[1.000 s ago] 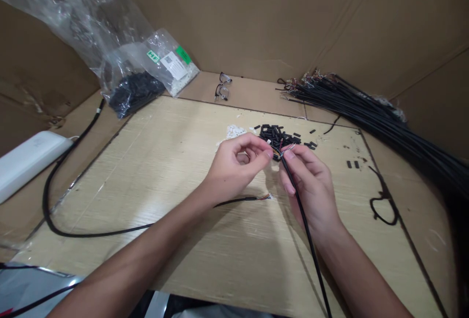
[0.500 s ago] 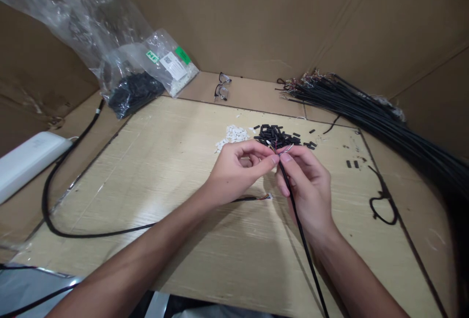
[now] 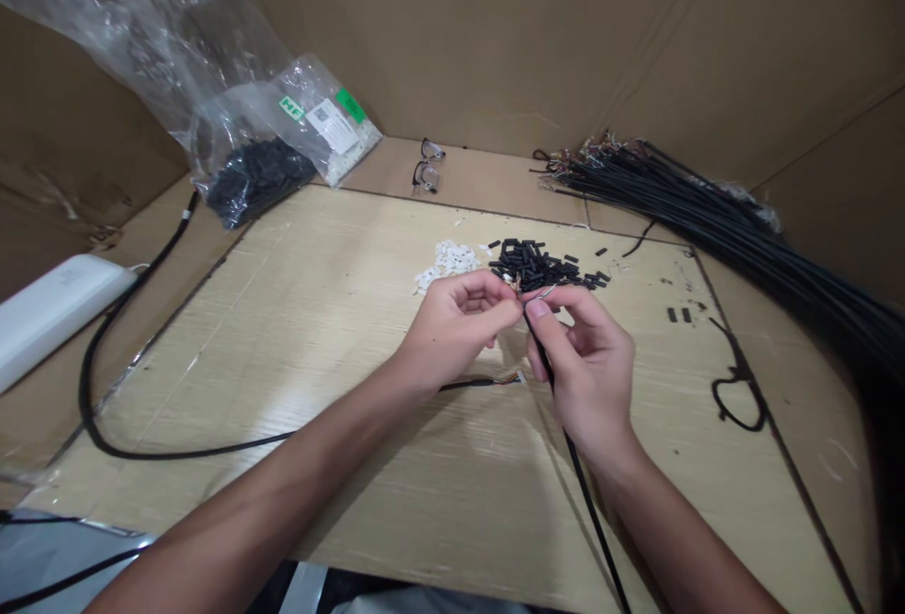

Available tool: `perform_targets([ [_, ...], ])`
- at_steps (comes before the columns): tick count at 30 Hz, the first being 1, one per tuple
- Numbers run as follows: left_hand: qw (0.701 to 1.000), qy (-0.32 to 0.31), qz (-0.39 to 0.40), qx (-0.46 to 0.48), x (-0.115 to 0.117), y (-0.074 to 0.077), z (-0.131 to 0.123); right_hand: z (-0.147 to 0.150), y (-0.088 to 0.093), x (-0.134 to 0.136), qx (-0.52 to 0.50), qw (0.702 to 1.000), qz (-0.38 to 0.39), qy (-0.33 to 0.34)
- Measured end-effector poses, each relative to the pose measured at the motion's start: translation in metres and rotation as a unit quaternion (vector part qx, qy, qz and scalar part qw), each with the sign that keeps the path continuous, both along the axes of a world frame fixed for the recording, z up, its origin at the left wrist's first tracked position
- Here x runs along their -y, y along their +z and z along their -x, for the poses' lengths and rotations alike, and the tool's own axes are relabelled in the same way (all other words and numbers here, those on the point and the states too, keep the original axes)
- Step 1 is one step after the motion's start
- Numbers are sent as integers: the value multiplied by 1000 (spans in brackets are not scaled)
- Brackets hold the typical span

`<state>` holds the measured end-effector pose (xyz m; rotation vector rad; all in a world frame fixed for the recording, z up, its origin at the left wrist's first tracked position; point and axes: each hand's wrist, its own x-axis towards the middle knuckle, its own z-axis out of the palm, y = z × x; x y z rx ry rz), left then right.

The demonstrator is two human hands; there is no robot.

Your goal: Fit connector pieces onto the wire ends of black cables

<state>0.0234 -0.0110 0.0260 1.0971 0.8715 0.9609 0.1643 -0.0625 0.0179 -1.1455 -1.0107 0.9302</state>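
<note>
My right hand point(image 3: 586, 359) pinches a thin black cable point(image 3: 584, 491) just below its stripped end, where coloured wires fan out. My left hand point(image 3: 459, 322) meets it fingertip to fingertip, thumb and forefinger closed on those wire tips; whether a small part sits between them is too small to tell. Both hands hover above a light wooden board point(image 3: 318, 312). Just beyond the fingers lie a heap of short black sleeves point(image 3: 541, 265) and a smaller heap of white connector pieces point(image 3: 445, 260). A second black cable point(image 3: 212, 449) with a stripped end lies on the board under my left wrist.
A thick bundle of black cables point(image 3: 721, 237) runs along the right side against cardboard walls. Clear plastic bags point(image 3: 261, 161) of black and white parts lean at the back left. A white power strip point(image 3: 49, 307) lies at the left edge. Black-framed glasses point(image 3: 428, 171) rest at the back.
Both hands have drifted slightly left and toward me with the cable end, staying pinched together. The heaps of parts now show fully beyond the fingers.
</note>
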Motion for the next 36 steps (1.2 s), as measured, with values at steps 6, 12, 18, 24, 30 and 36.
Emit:
perform_targets([
  [6,1000,-10,-12,5,2,0,-1,6,0,1,6,999,-6,-32],
  [12,1000,-18,-17,8,2,-1,-1,3,0,-1,14,999,-1,-37],
  [18,1000,5,-10,20,2,0,0,3,1,0,21,999,-2,-26],
  [24,1000,19,1,25,1,1,-1,2,1,-1,6,999,0,-36],
  [30,1000,11,16,14,2,0,-2,4,-1,-1,11,997,-9,-69],
  [36,1000,-9,-7,6,2,-3,-2,4,-4,-1,19,996,-21,-81],
])
